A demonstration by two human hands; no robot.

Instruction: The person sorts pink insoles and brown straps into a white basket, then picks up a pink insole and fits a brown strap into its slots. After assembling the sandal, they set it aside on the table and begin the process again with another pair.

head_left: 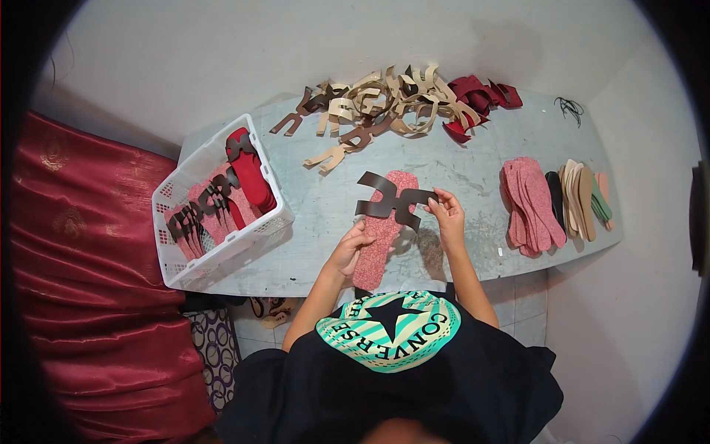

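Observation:
A pink patterned sole point(376, 255) lies lengthwise near the table's front edge, with a dark brown H-shaped strap point(392, 201) across its upper part. My left hand point(351, 248) grips the left side of the sole, thumb and fingers closed at its edge below the strap. On the other side, my right hand point(448, 216) pinches the strap's upper right end between thumb and fingers. The strap's free ends stick out past both sides of the sole.
A white basket point(228, 240) at the left holds pink and red soles with dark straps. Beige and brown straps point(370, 100) are heaped at the back, beside dark red ones point(477, 96). Pink soles point(529, 207) and black, beige and green ones point(580, 196) lie at the right.

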